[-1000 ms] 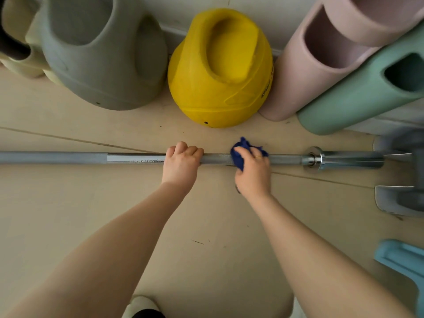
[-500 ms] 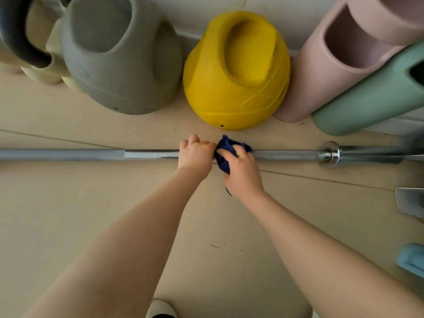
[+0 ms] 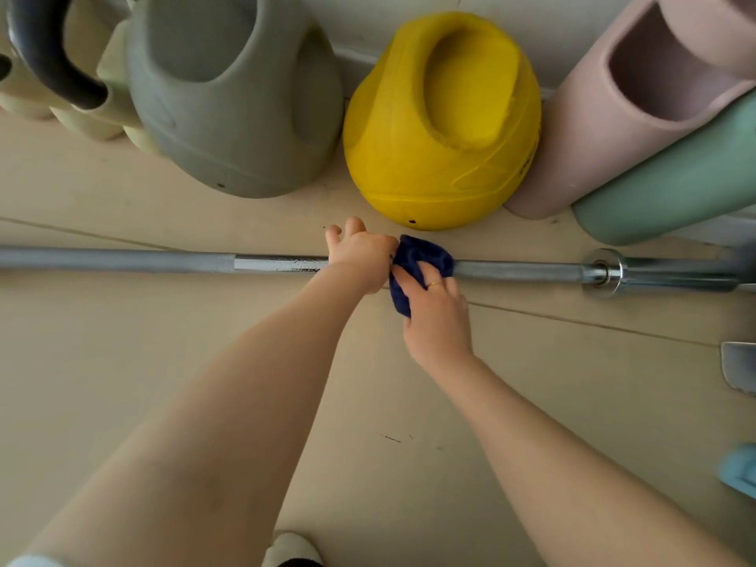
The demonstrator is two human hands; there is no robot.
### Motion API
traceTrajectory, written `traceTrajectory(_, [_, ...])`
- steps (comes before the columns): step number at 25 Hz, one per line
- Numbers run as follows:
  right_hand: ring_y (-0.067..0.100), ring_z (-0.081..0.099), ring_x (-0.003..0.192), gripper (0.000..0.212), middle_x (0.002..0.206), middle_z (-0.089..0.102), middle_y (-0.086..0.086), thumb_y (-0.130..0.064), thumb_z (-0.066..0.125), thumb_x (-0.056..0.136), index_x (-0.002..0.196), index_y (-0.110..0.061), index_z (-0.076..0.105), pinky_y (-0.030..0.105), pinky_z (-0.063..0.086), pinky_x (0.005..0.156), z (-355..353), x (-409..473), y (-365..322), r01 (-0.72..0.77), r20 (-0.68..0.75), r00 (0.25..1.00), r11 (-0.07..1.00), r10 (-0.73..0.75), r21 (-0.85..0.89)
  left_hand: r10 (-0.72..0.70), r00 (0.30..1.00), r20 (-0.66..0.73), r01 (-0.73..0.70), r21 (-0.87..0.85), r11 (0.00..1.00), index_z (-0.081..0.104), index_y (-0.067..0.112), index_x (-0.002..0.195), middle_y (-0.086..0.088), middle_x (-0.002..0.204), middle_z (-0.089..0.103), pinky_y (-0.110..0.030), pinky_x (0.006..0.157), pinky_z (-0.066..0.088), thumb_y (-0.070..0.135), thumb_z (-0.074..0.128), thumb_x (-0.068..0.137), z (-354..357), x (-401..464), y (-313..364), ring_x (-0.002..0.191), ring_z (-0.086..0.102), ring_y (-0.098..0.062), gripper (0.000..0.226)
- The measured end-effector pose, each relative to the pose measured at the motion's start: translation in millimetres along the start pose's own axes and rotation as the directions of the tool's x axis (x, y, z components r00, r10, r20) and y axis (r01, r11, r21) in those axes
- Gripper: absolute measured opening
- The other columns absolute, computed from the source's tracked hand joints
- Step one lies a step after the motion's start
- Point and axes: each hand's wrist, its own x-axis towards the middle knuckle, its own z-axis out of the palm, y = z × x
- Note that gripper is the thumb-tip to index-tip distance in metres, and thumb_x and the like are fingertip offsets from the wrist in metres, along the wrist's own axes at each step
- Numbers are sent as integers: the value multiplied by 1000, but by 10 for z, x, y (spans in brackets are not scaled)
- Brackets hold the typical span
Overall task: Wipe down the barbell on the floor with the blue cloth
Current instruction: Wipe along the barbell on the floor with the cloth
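A steel barbell point(image 3: 122, 260) lies across the beige floor from the left edge to a chrome collar point(image 3: 604, 272) at the right. My left hand point(image 3: 360, 255) rests on the shaft near its middle, two fingers lifted off the far side. Right beside it, my right hand point(image 3: 435, 317) presses a dark blue cloth point(image 3: 417, 255) wrapped over the shaft. The two hands touch. A ring shows on one right finger. The shaft under both hands is hidden.
Soft kettlebells stand along the wall just behind the bar: a grey one point(image 3: 233, 96), a yellow one point(image 3: 442, 124), cream ones at far left. Pink point(image 3: 605, 116) and green point(image 3: 671, 182) cylinders lean at the right. A metal piece point(image 3: 738, 366) and a light blue object point(image 3: 740, 470) sit at the right edge. My shoe point(image 3: 290, 550) is below.
My right hand has slid the cloth leftward along the shaft until it meets my left hand. The left hand's fingers have loosened and lifted slightly. The view has shifted, moving the scene rightward.
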Motion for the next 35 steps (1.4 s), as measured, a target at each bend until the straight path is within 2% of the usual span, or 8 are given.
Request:
traceTrajectory(6, [33, 34, 120, 53, 147, 32, 6, -12, 50, 88, 136, -31, 37, 41, 32, 96, -43, 202, 163, -391, -102, 917, 920, 386, -33, 20, 950, -312, -95, -229, 969, 43, 19, 136, 1, 138, 48, -40, 99, 28, 26, 53, 92, 185, -394, -177, 128, 32, -27, 46])
traceTrajectory(12, [32, 38, 116, 56, 144, 35, 3, -16, 52, 86, 137, -34, 35, 39, 36, 94, 27, 237, -170, 231, 83, 971, 969, -224, -91, 53, 793, -607, -112, -59, 992, 66, 9, 96, -9, 92, 67, -33, 62, 48, 15, 42, 75, 351, -539, -299, 75, 63, -31, 33])
traceTrajectory(17, [34, 47, 103, 43, 120, 55, 11, -19, 60, 79, 121, -24, 53, 38, 35, 81, -48, 249, 48, -166, -132, 981, 970, 143, -180, -63, 927, -369, -33, -249, 968, 56, 8, 114, -9, 132, 48, -30, 51, 40, -5, 53, 83, 467, -660, -242, 84, 60, -33, 34])
traceTrajectory(20, [36, 57, 88, 31, 98, 64, 13, -15, 69, 66, 97, -18, 67, 37, 42, 72, 7, 157, -210, 35, -119, 992, 990, -52, -140, -89, 973, -212, 41, -222, 974, 37, 18, 137, 5, 153, 23, -34, 67, 46, 3, 41, 93, 423, -544, -159, 105, 58, -28, 47])
traceTrajectory(23, [34, 58, 85, 27, 94, 65, 11, -16, 67, 67, 94, -21, 67, 36, 41, 69, -60, 117, -55, 143, -72, 984, 963, -163, -228, -72, 988, -139, 44, -194, 980, 45, 14, 127, -4, 138, 45, -34, 65, 43, 7, 42, 95, 362, -405, -115, 102, 59, -30, 33])
traceTrajectory(26, [32, 45, 106, 32, 117, 56, 10, -20, 55, 82, 114, -23, 56, 39, 32, 83, -92, 222, 151, -259, -132, 964, 933, 232, -250, -49, 989, -142, 39, -70, 997, 50, 10, 113, -8, 112, 55, -32, 58, 38, 6, 50, 93, 349, -426, -90, 89, 62, -34, 21])
traceTrajectory(32, [35, 47, 106, 36, 114, 58, 8, -16, 57, 81, 116, -25, 58, 43, 33, 91, 26, -59, -48, 263, 47, 965, 958, -259, -115, -61, 996, -63, 61, -6, 998, 50, 10, 111, -9, 108, 46, -33, 57, 41, 5, 49, 91, 379, -615, 6, 82, 62, -35, 20])
traceTrajectory(35, [38, 53, 94, 34, 108, 57, 13, -14, 55, 81, 112, -26, 60, 42, 39, 84, -75, -51, 448, 120, 3, 992, 947, -125, -297, -54, 998, -46, 56, 39, 998, 52, 10, 103, -8, 109, 43, -30, 45, 32, -1, 53, 88, 455, -659, -24, 64, 55, -33, 18])
